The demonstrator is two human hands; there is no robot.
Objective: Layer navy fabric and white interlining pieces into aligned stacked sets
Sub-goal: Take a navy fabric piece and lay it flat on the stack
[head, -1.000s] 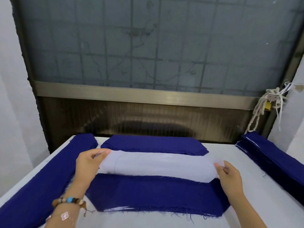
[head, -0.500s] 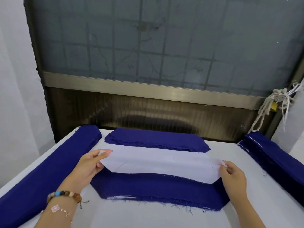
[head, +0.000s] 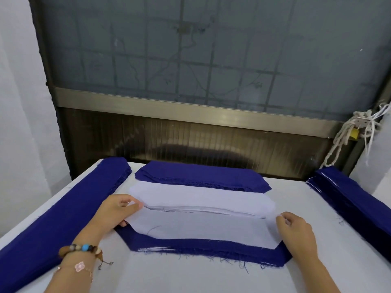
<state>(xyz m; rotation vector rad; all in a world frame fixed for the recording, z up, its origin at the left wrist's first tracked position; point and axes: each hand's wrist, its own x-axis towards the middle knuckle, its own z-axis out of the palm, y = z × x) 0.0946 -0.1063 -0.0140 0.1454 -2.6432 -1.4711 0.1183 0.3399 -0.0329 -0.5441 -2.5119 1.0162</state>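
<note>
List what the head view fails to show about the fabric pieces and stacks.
- Head view: navy piece mostly covered by the white interlining piece; far-edge alignment unknowable.
- Head view: left navy stack and right navy stack, near ends cut by frame edges.
- Head view: layer counts in stacks, too fine.

Behind the white table (head: 190,278) is a frosted window (head: 190,60); a knotted rope (head: 339,140) hangs at its right side.

Navy fabric stacks (head: 201,174) on white table (head: 190,278)
</note>
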